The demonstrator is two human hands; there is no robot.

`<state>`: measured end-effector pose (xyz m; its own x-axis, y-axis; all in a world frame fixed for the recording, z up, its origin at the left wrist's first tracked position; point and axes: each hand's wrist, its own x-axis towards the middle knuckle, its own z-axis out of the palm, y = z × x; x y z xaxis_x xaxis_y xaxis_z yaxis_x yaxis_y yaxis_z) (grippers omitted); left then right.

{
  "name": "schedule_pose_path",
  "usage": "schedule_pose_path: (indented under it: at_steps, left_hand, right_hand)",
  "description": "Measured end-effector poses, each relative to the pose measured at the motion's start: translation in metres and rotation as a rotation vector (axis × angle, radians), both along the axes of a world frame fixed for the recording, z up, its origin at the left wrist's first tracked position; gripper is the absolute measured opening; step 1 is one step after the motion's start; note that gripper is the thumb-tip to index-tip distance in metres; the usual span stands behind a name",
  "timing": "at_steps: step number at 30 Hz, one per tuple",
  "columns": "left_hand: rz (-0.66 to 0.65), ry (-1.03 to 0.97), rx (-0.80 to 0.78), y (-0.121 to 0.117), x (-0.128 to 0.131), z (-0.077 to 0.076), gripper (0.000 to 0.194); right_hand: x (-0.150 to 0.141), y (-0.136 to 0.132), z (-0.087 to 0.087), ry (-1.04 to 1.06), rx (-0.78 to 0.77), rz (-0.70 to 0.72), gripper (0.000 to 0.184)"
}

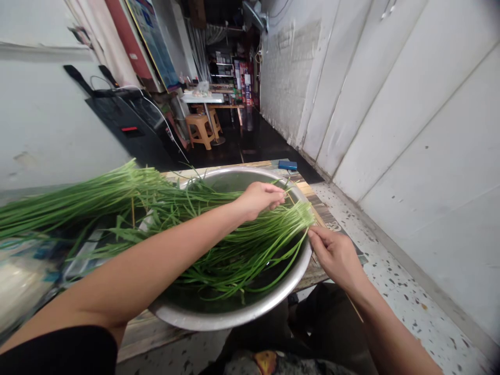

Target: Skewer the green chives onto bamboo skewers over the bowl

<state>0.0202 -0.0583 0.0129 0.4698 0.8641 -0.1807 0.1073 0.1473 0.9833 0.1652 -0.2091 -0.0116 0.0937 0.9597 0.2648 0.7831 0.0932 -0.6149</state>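
Garlic chives fill much of a wide metal basin, their pale cut ends at the right rim. My right hand is at that rim, thumb and finger pinched on the pale end of a chive stalk. Above the bunch, my left hand reaches across the basin with its fingers closed. Thin green strands show beside its fingertips, but what lies in them is too small to make out. Another large bunch of chives lies to the left, its pale ends near the basin.
The basin stands on a low wood-patterned table. A blue box lies at its far edge. A plastic bag is at the lower left. Beyond are a black case, stools and a white table. A white wall runs along the right.
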Motion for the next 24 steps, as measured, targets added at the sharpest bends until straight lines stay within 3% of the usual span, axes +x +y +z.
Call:
schedule_pose_path:
  at_steps: [12, 24]
  left_hand:
    - [0.083, -0.068, -0.038, 0.0005, 0.002, -0.0039, 0.008]
    - [0.087, -0.073, 0.048, 0.0011, 0.0013, -0.0092, 0.012]
  right_hand:
    - [0.0018, 0.0012, -0.0018, -0.016, 0.008, 0.014, 0.032]
    - [0.0004, 0.0006, 0.0004, -0.023, -0.007, 0.017, 0.032]
